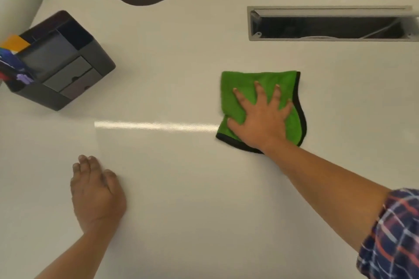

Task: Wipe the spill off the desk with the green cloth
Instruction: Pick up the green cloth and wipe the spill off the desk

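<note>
Green, plush and folded into a rough square with a dark stitched hem, the cloth (249,97) lies flat on the white table (181,63), its far edge pointing at the cable slot (328,24), which is well apart from it. The right hand (263,118) lies on the cloth's near half, palm down, fingers spread wide; that grip pinches nothing, only presses. The left hand (97,190) rests flat and empty on bare table, well to the cloth's left and nearer the person. A black organiser (65,63) stands far to the cloth's left.

By its look the cloth is light, soft and limp; lifted by a corner it would likely sag and unfold. Its pile should drag on the smooth top, so a broad flat palm over the middle seems the best hold. No spill shows; the bright streak left of the cloth may be glare or wet film, I cannot tell.
</note>
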